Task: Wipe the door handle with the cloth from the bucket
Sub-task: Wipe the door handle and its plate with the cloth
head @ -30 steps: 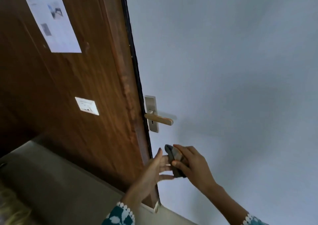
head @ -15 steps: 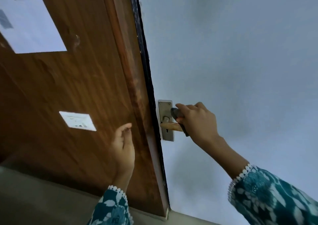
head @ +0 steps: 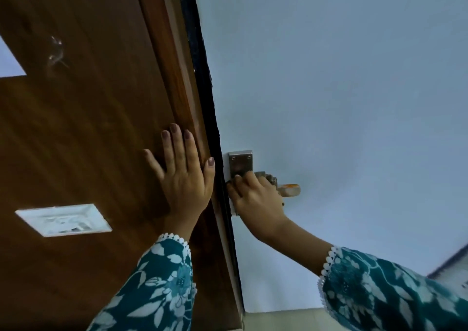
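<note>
The door handle (head: 291,189) is a tan lever on a metal backplate (head: 240,163), fixed to the pale door. My right hand (head: 254,197) is wrapped over the lever close to the backplate, gripping a dark grey cloth (head: 269,177) against it; only a bit of cloth shows above my knuckles. The lever's free end sticks out to the right of my hand. My left hand (head: 183,176) lies flat, fingers spread, on the brown wooden frame (head: 106,128) just left of the door edge. It holds nothing.
A white switch plate (head: 63,219) sits on the wooden panel at the lower left. A sheet of paper (head: 7,64) shows at the left edge. The dark door edge (head: 202,77) runs diagonally between wood and the pale door (head: 342,90).
My right hand carried the cloth up from below onto the handle and now covers it by the backplate. My left hand let go of the cloth and rose to press flat on the wood.
</note>
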{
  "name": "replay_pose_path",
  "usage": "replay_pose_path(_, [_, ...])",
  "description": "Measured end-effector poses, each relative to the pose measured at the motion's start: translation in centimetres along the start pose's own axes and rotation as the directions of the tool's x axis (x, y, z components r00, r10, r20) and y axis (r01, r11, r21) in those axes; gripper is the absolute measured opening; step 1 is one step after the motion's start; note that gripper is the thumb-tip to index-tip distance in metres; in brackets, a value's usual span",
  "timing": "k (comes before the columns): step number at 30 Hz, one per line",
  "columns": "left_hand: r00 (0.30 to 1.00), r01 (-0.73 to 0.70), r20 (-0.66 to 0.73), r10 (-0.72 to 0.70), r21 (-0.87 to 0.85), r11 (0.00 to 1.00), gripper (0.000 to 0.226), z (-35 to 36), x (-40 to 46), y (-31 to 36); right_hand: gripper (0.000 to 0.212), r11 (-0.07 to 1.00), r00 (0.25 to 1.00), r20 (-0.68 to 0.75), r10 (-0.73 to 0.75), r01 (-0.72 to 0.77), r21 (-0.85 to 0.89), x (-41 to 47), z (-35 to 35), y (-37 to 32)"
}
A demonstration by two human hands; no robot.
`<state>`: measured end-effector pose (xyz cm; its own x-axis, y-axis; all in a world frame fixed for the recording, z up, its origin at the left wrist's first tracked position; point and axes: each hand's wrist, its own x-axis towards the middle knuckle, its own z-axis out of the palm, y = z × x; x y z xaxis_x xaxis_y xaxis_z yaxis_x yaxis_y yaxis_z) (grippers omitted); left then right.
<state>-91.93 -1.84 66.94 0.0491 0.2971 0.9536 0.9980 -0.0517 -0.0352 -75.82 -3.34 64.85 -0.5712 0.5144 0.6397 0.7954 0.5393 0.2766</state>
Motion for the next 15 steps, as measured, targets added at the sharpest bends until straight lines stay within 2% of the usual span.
replay_pose_path(4, [0.998,-0.035,-0.048,0.033,-0.04,0.999,0.066,0.2,-0.2,-0.2,0.032,0.997,0.998,0.0,0.065,-0.065,0.047,-0.9,0.3,0.8])
replay_pose_path(9, [0.998,-0.053,-0.043,0.051,-0.049,0.997,0.066,0.4,-0.3,-0.4,0.027,0.948,0.953,-0.005,0.304,-0.302,0.099,-0.7,0.7,1.0])
replay_pose_path(12, [0.998,-0.052,-0.042,0.05,-0.053,0.997,0.066,0.5,-0.4,-0.4,0.017,0.938,0.941,-0.107,0.322,-0.301,0.173,0.8,0.7,-0.6])
replay_pose_path(15, [0.997,-0.06,-0.047,0.057,-0.06,0.996,0.067,0.5,-0.4,-0.5,0.018,0.946,0.951,-0.14,0.276,-0.243,0.216,2.2,0.7,-1.8])
